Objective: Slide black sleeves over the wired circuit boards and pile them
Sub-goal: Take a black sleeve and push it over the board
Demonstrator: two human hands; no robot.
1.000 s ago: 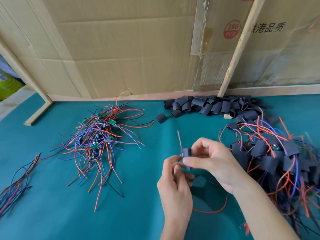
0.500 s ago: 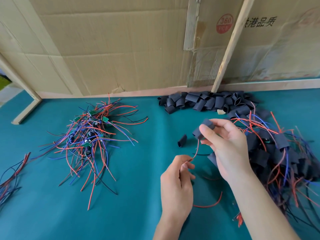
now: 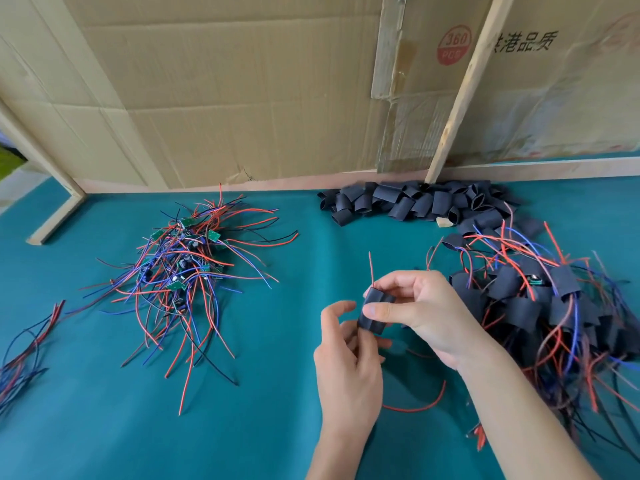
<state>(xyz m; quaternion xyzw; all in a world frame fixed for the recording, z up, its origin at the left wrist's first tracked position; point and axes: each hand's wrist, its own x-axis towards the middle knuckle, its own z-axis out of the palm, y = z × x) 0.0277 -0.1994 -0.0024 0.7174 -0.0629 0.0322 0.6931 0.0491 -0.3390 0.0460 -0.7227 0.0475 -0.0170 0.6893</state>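
Teal bench (image 3: pixel 277 427), cardboard wall (image 3: pixel 225 98) behind. Centre frame: right hand (image 3: pixel 420 315) pinches black sleeve (image 3: pixel 375 313), red wire (image 3: pixel 371 270) exiting its top; left hand (image 3: pixel 346 362) below, fingers curled at sleeve's lower end, board hidden. Advice: feed wires first, steady sleeve, push straight. Finished pile (image 3: pixel 540 306) right; bare boards (image 3: pixel 183 268) left.

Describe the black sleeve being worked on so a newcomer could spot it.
Start at the teal table, near its middle. The black sleeve is pinched in the right hand, off the surface. Unlike the loose sleeves by the cardboard, a red wire pokes from its top.
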